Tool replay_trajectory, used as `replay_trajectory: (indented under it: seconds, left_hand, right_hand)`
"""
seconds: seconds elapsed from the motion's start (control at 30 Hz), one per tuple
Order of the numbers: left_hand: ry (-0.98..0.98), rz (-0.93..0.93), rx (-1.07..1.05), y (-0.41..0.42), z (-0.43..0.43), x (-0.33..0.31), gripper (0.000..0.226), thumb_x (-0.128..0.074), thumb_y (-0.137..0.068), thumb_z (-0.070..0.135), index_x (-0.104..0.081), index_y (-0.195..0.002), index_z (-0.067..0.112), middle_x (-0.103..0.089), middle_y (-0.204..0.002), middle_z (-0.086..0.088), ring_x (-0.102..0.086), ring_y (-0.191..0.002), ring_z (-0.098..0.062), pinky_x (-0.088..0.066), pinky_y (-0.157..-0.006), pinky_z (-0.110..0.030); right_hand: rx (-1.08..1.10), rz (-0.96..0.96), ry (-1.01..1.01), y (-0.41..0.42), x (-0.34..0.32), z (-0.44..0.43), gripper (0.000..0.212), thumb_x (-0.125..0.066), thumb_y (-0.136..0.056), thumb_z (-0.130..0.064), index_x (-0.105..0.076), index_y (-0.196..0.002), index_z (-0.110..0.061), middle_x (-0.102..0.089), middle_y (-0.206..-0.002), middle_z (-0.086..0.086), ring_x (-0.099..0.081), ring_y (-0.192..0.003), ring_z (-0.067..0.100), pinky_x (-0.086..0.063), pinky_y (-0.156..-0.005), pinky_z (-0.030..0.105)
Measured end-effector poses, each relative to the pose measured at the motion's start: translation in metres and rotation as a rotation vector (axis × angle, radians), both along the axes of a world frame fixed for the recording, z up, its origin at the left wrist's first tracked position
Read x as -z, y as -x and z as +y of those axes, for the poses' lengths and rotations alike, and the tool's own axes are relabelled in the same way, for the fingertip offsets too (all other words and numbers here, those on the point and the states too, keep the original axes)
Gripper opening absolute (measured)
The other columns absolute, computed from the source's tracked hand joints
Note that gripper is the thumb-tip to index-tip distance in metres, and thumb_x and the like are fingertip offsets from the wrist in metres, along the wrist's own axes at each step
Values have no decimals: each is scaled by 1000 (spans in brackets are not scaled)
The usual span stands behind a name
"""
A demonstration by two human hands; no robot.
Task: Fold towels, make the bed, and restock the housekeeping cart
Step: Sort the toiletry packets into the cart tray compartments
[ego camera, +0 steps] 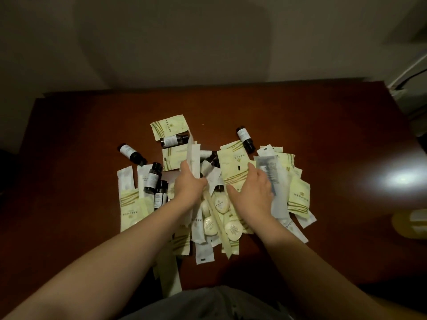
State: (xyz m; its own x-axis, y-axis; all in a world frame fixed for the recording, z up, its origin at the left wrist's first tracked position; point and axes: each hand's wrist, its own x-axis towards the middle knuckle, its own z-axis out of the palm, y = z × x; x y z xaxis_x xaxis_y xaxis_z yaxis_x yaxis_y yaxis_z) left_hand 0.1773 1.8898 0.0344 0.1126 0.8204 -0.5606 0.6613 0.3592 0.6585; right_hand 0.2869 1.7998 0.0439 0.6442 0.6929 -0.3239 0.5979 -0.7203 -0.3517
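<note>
This looks like the restocking step, at the stage of sorting supplies: a loose pile of toiletries lies in the middle of the tabletop (300, 107), and the cart itself is not in view. The left hand (190, 184) is closed around a few long white packets (193, 155), holding them upright above the heap. The right hand (253, 192) lies palm down with its fingers spread flat over the yellow-green sachets (233, 167), gripping nothing that shows. Small dark bottles (132, 154) lie scattered at the pile's left and far side, and round soaps (221, 203) sit between the wrists. The next move likely calls for drawing like items together without rolling a bottle away. Bare wood lies open to the left, right and far side; some packets overhang the near edge by the person's body.
</note>
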Motion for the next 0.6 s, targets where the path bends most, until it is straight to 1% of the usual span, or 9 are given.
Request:
replay_trajectory:
  seconds: [0.03, 0.1, 0.17, 0.27, 0.33, 0.4, 0.5, 0.53, 0.6]
  left_hand:
    - [-4, -14, -4, 3, 3, -1, 51, -56, -90, 10, -30, -133, 17, -56, -94, -9, -61, -77, -28, -57, -65, -43]
    - [-26, -42, 25, 8, 7, -4, 48, -55, -91, 8, -33, -133, 14, -55, -97, -8, -57, -75, -25, -55, -69, -40]
    - [-36, -70, 50, 13, 9, -8, 44, -53, -91, 6, -36, -131, 12, -55, -99, -9, -55, -77, -25, -51, -69, -38]
    - [-45, -104, 72, 17, 8, -11, 40, -51, -91, 6, -38, -129, 11, -55, -99, -10, -53, -75, -22, -46, -63, -32]
    - [-48, -128, 77, 19, 6, -13, 41, -51, -92, 6, -36, -130, 13, -53, -91, -5, -51, -69, -16, -44, -56, -29]
    - [-56, -148, 68, 22, 7, -14, 42, -50, -93, 6, -35, -131, 14, -49, -84, 1, -50, -67, -14, -44, -55, -28]
    - [-79, -187, 50, 25, 11, -19, 42, -51, -93, 7, -36, -132, 15, -49, -84, 3, -53, -72, -17, -49, -63, -33]
    - [-92, -194, 53, 25, 13, -20, 43, -53, -93, 8, -36, -132, 15, -49, -85, 4, -53, -74, -18, -50, -67, -35]
    - [-109, -200, 71, 25, 15, -23, 45, -56, -92, 12, -36, -133, 17, -51, -88, 4, -56, -80, -20, -53, -69, -36]
  right_hand:
    - [13, 27, 77, -1, 3, 0, 92, -60, -83, -57, -7, -150, -22, -19, -154, 9, -20, -140, 29, -25, -111, 45]
    - [-6, 17, 186, 4, 10, 5, 107, -59, -77, -68, 5, -151, -24, -11, -156, 12, -13, -142, 32, -25, -111, 47]
    - [-36, -20, 236, 11, 15, 12, 110, -57, -76, -70, 11, -150, -25, -3, -157, 14, -9, -143, 34, -26, -110, 47]
    - [-34, -55, 259, 19, 20, 19, 106, -58, -79, -64, 12, -150, -26, 4, -157, 16, -7, -142, 36, -27, -108, 48]
    - [-40, -68, 237, 18, 20, 20, 102, -61, -81, -56, 8, -150, -25, -2, -155, 18, -12, -141, 37, -29, -107, 46]
    - [-41, -64, 192, 15, 20, 20, 96, -62, -85, -46, 3, -151, -23, -15, -151, 20, -19, -137, 37, -33, -106, 42]
    - [-29, -34, 131, 8, 19, 17, 88, -61, -89, -38, 0, -151, -24, -25, -147, 20, -26, -135, 36, -38, -102, 41]
    - [-21, -18, 102, 5, 18, 16, 86, -61, -89, -35, -2, -151, -25, -29, -145, 20, -31, -132, 36, -40, -98, 40]
    - [18, 25, 16, -3, 18, 14, 83, -62, -88, -27, -7, -151, -25, -40, -138, 18, -46, -121, 32, -47, -86, 38]
